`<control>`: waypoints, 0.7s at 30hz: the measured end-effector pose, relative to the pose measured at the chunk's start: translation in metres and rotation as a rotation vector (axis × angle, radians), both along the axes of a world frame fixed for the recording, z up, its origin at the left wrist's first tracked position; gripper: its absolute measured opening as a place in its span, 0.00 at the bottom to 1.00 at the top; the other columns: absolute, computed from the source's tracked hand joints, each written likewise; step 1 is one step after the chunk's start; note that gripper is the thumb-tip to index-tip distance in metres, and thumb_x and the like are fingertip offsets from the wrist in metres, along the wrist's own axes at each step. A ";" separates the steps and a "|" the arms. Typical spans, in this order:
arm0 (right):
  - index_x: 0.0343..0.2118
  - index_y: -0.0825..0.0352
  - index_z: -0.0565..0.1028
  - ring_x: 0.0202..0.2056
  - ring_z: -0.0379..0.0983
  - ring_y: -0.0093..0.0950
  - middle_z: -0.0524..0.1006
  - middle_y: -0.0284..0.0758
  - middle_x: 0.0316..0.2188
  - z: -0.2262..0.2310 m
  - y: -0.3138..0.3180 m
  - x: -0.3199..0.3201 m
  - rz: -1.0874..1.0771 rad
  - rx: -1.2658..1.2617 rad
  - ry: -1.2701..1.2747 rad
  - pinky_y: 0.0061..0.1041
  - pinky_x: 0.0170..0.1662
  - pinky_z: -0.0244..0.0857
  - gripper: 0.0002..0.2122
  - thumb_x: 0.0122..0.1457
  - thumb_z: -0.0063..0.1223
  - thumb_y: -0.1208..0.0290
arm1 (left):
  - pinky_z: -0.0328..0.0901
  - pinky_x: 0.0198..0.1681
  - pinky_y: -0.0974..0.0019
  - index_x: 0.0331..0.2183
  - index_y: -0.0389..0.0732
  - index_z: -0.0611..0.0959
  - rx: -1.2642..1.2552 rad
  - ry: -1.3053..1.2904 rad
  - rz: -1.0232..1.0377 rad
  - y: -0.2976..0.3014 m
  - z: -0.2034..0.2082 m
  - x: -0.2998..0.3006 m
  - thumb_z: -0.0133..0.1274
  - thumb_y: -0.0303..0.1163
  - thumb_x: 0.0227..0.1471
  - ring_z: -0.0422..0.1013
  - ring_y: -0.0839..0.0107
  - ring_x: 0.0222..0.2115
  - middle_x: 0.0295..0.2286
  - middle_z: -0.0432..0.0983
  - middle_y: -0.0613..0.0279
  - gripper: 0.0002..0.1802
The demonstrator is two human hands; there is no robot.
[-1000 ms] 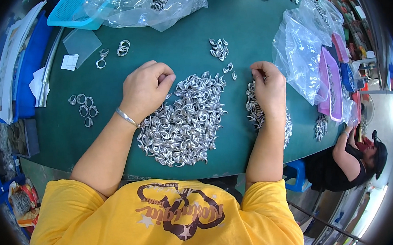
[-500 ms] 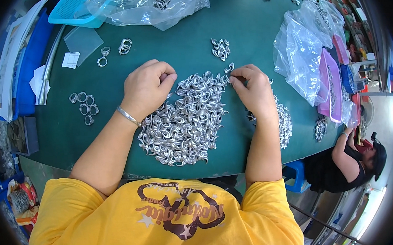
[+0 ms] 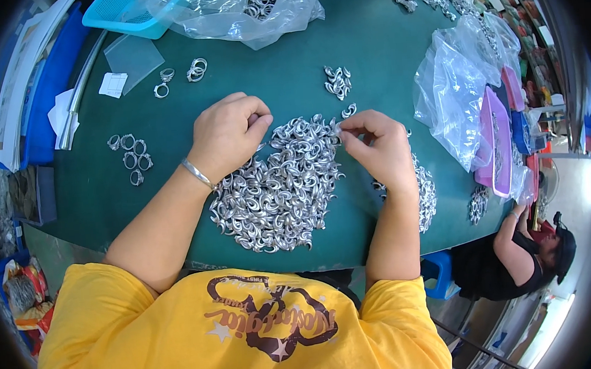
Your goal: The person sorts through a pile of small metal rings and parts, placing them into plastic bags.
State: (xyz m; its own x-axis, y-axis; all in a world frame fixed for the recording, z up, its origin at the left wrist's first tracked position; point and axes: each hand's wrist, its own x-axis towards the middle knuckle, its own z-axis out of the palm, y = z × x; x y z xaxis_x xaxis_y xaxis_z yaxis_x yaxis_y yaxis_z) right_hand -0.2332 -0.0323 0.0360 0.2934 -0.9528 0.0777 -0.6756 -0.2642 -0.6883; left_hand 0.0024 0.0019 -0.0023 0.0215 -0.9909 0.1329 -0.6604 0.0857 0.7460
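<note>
A large heap of small silver curved metal pieces [image 3: 275, 193] lies on the green table before me. At its upper left edge, my left hand [image 3: 232, 135] rests with fingers curled and thumb against the forefinger; what is inside the grip is hidden. My right hand [image 3: 379, 148] pinches thumb and forefinger together at the heap's upper right edge, and I cannot make out what is between the tips. Just above those fingers lies a single curved silver piece [image 3: 349, 111]. Farther off sits a small cluster of similar pieces [image 3: 338, 83]. Another pile [image 3: 425, 192] is partly hidden behind my right forearm.
Silver rings [image 3: 129, 156] lie at the left, with more rings [image 3: 196, 70] farther back. A turquoise basket [image 3: 126, 17] and a clear plastic bag [image 3: 229, 21] stand at the far side. On the right are another plastic bag [image 3: 450, 91], a purple tray [image 3: 490, 171] and a co-worker [image 3: 512, 251].
My right hand has shifted slightly left and down to the heap's edge, its fingertips closing together. The left hand keeps its curled pose. The whole view has shifted a little.
</note>
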 end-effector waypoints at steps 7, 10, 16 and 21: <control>0.31 0.69 0.77 0.32 0.72 0.39 0.74 0.39 0.30 -0.021 -0.014 -0.002 0.025 -0.245 0.189 0.31 0.36 0.67 0.06 0.50 0.52 0.83 | 0.63 0.26 0.67 0.26 0.42 0.81 0.016 0.005 -0.006 0.000 0.001 0.000 0.56 0.32 0.46 0.71 0.67 0.23 0.22 0.72 0.64 0.04; 0.30 0.69 0.77 0.31 0.72 0.38 0.74 0.39 0.29 -0.016 -0.011 -0.014 0.046 -0.133 0.058 0.31 0.34 0.66 0.07 0.48 0.52 0.86 | 0.64 0.26 0.67 0.26 0.42 0.81 0.008 -0.013 -0.010 0.000 0.001 0.001 0.56 0.32 0.46 0.70 0.67 0.23 0.22 0.72 0.64 0.05; 0.27 0.69 0.76 0.30 0.73 0.39 0.74 0.40 0.29 -0.021 -0.011 -0.006 -0.050 -0.190 0.064 0.32 0.35 0.67 0.03 0.49 0.53 0.82 | 0.63 0.26 0.67 0.26 0.42 0.81 -0.015 0.004 -0.007 0.000 -0.001 -0.001 0.56 0.32 0.47 0.70 0.68 0.22 0.23 0.72 0.64 0.05; 0.26 0.69 0.76 0.31 0.72 0.43 0.75 0.43 0.27 -0.009 -0.011 -0.021 -0.072 -0.227 0.169 0.36 0.36 0.66 0.02 0.47 0.54 0.80 | 0.63 0.26 0.68 0.26 0.42 0.81 0.013 -0.008 -0.003 -0.001 0.002 -0.001 0.56 0.32 0.47 0.69 0.69 0.22 0.23 0.72 0.64 0.05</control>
